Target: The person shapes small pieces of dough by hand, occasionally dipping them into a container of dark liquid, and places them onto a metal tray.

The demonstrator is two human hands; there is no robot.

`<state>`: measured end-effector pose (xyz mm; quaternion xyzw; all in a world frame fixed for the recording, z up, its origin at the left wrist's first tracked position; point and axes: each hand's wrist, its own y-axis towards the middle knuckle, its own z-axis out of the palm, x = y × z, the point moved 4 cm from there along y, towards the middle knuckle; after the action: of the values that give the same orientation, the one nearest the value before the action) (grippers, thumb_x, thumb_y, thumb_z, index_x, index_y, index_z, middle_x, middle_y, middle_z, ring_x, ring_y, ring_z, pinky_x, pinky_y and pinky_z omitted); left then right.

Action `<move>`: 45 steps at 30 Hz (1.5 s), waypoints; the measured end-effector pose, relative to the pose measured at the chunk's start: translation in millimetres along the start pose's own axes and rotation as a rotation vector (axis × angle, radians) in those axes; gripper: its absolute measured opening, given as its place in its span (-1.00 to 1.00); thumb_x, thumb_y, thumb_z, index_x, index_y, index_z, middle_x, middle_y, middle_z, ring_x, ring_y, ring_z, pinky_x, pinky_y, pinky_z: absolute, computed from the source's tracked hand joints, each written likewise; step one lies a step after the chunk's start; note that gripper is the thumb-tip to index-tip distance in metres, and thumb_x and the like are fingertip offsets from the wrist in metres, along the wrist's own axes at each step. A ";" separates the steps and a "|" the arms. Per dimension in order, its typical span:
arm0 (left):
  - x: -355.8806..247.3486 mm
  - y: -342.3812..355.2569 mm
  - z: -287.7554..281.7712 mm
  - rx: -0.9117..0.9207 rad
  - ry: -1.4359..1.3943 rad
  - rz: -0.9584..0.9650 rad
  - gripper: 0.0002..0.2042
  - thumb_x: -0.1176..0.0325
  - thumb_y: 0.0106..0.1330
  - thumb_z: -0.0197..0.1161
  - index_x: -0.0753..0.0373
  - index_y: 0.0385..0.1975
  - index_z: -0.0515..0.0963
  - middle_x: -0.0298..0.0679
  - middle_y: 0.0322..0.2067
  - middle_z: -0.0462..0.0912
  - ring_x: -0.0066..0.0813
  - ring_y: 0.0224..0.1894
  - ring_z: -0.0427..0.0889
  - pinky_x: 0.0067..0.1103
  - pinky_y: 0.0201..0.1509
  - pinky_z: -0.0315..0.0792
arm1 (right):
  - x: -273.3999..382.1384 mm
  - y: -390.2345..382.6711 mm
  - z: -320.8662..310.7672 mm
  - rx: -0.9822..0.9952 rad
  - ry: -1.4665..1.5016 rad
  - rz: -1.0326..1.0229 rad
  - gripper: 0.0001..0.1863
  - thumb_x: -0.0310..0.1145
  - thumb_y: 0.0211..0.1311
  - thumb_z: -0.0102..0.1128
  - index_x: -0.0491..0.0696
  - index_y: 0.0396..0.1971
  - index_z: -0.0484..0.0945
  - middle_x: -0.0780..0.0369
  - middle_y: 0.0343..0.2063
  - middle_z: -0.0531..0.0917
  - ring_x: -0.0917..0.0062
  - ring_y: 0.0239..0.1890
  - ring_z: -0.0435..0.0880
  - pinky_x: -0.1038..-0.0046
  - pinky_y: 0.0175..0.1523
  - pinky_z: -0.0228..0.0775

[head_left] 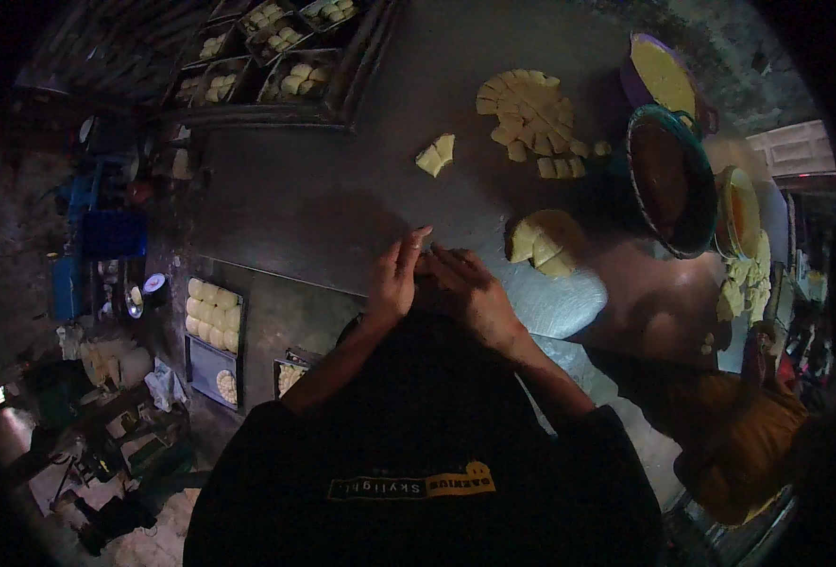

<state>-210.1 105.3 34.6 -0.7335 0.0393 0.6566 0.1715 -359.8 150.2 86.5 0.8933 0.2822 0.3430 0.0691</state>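
Observation:
Both my hands are at the table's near edge, close together in front of my dark shirt. My left hand (396, 280) holds its fingers stretched upward, with the palm turned toward the other hand. Beside it, my right hand (477, 295) has its fingers bent inward, closed over something small and shadowed that I cannot make out. Beyond them lies a small pale piece of dough (435, 155). Nearest to my right hand is a rounded slab of dough (545, 242) with cut pieces at its left. Farther off, a flat round of dough (531, 111) is cut into several pieces.
At the right stand a green-rimmed basin (668, 180) with dark brown contents, a purple basin (662, 74) of yellow stuff and a smaller bowl (739, 213). Trays of dough balls (300, 78) sit far left; another tray (214, 317) stands lower left. A person (739, 425) is at lower right.

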 end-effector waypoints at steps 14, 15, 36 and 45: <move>-14.5 33.0 -94.2 0.139 0.322 0.166 -0.54 0.14 0.56 -0.08 0.21 0.35 0.25 -0.03 0.20 0.51 -0.23 0.23 0.52 -0.41 0.27 0.38 | -142.4 58.8 54.3 0.012 -0.066 0.360 -0.51 -0.47 0.12 0.19 -0.03 0.13 0.50 0.02 0.04 0.59 0.04 0.02 0.60 0.15 0.12 0.48; -14.8 37.8 -90.3 0.150 0.381 0.166 -0.55 0.16 0.55 -0.05 0.22 0.33 0.27 0.01 0.18 0.51 -0.16 0.22 0.51 -0.39 0.29 0.36 | -142.8 91.0 44.9 -0.046 -0.133 0.281 -0.46 -0.49 0.13 0.17 -0.01 0.18 0.44 0.03 0.03 0.59 0.04 0.02 0.60 0.12 0.09 0.48; -46.6 58.4 50.4 0.387 -0.290 0.036 -0.68 0.38 0.31 0.35 0.34 0.02 0.57 -0.15 0.04 0.61 -0.45 0.08 0.58 -0.51 0.20 0.44 | -41.7 -35.6 -34.7 -0.710 0.894 0.681 -0.59 -0.67 0.03 0.40 -0.14 -0.06 0.59 0.23 -0.15 0.66 0.54 0.03 0.60 0.50 0.10 0.52; -124.3 33.6 111.4 0.304 0.003 0.517 -0.73 0.34 0.38 0.27 0.34 -0.02 0.61 0.00 0.07 0.59 -0.21 0.25 0.48 -0.41 0.24 0.44 | -7.9 -50.3 -116.4 -0.893 0.196 0.656 -0.71 -0.64 0.02 0.41 -0.15 -0.20 0.65 0.15 0.01 0.64 0.41 0.04 0.64 0.37 0.09 0.55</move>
<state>-342.2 86.7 140.4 -0.6662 0.3227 0.6639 0.1065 -463.4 179.5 154.0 0.7824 -0.1776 0.5140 0.3036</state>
